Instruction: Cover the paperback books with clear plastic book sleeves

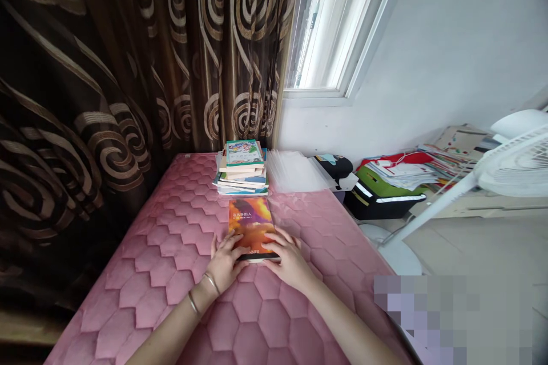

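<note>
A paperback book with an orange and purple cloud cover and white lettering lies face up on the pink quilted mattress. My left hand, with two bangles on its wrist, grips the book's near left corner, fingers over the cover and thumb at the near edge. At the near right corner my right hand holds it the same way. Just beyond the book stands a stack of several books, the top one green-edged with a picture cover. Beside that stack rests a pile of clear plastic sheets or sleeves.
Brown swirl-patterned curtains hang along the left and back. A window is set in the wall behind. To the right are a black box with papers on it, more piled papers and a white standing fan.
</note>
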